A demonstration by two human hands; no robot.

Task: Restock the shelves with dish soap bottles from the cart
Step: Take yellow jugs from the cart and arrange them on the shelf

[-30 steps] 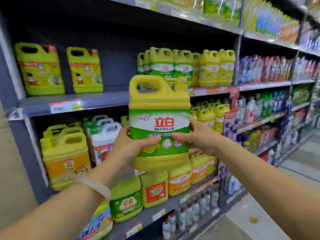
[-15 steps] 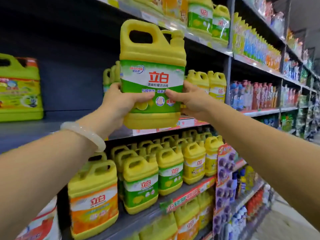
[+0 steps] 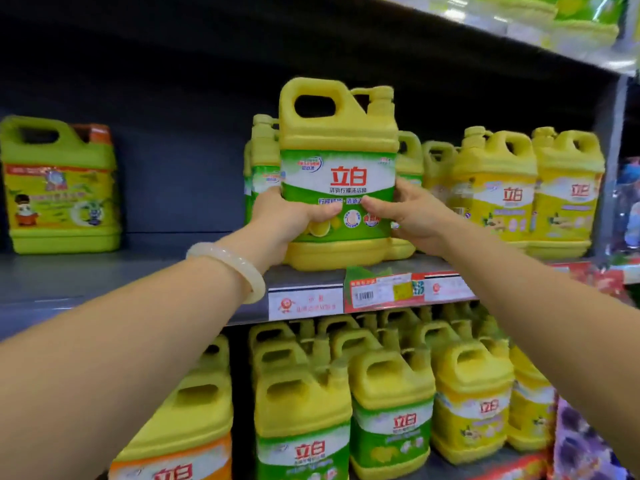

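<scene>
At shelf lip (image 3: 301, 277): my left hand (image 3: 284, 216) and right hand (image 3: 412, 216) clamp dish soap bottle (image 3: 337, 174) by its sides | bottle upright, base at the lip | stocked row (image 3: 408, 157) directly behind.

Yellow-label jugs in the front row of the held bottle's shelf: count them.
2. The nearer yellow-label jug stands right of the held bottle; the farther yellow-label jug is beside it, by the shelf upright. More may be hidden behind.

Dark, perhaps metal, shelving (image 3: 104, 278)
</scene>
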